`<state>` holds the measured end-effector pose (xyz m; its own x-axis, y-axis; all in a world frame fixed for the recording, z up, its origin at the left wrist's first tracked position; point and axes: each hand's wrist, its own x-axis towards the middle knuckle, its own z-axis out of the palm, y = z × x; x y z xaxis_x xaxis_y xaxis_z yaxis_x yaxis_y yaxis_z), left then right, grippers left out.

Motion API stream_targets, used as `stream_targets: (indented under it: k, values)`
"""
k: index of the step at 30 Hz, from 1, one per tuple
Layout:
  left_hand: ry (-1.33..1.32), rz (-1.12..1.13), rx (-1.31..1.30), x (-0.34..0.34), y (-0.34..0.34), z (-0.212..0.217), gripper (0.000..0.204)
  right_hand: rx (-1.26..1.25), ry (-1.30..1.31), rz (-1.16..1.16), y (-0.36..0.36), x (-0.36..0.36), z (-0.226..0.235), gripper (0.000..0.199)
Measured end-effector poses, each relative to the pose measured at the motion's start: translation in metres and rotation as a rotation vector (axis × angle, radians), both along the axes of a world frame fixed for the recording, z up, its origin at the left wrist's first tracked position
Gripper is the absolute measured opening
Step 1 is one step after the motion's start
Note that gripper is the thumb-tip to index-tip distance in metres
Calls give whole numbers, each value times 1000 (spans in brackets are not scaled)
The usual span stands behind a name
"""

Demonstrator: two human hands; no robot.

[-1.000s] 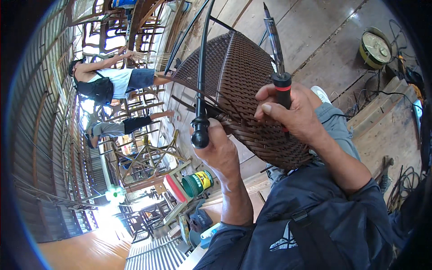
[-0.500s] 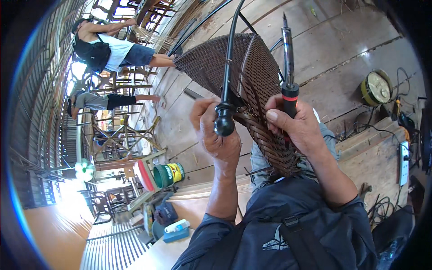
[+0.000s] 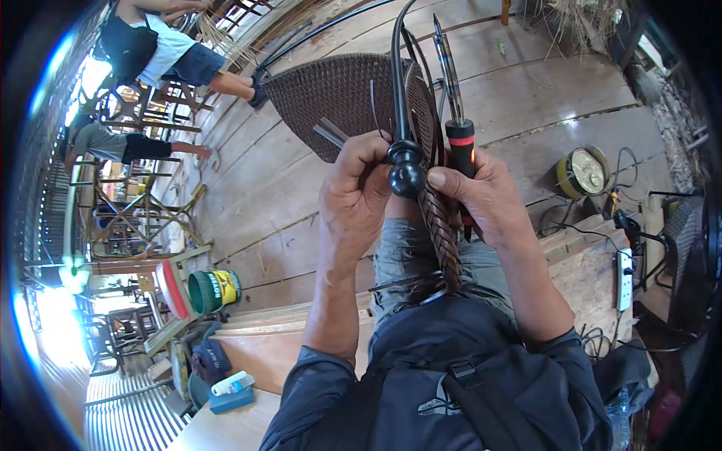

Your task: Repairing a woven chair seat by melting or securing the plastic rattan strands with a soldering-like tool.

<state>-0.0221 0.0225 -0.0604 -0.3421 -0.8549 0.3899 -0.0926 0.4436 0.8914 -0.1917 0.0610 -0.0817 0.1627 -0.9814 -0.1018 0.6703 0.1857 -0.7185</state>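
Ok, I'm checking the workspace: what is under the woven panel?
Under the woven panel lie bare wooden floorboards. Its near edge sits between the left hand and right hand; the floor directly beneath is covered.

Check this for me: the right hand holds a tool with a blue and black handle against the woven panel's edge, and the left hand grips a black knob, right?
Not quite. In the head view the right hand holds a tool whose handle is red and black, not blue. The rest stands: the left hand grips the black knob by the woven panel.

Dark brown woven panel [image 3: 342,98], red-black tool handle [image 3: 461,141].
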Motion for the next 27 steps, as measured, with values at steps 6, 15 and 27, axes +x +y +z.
stream_targets:
  k: [6, 15, 27]
  values:
    - [103, -36, 61, -2, -3, -8, 16, -1, 74, 7, 0, -1, -1, 23]
    - [-70, -5, -25, 2, -5, 2, 15, -3, 64, -56, 4, -4, -16, 19]
    - [261, -66, 104, -6, 9, 5, 39, -219, 798, -456, -1, 22, 9, 34]
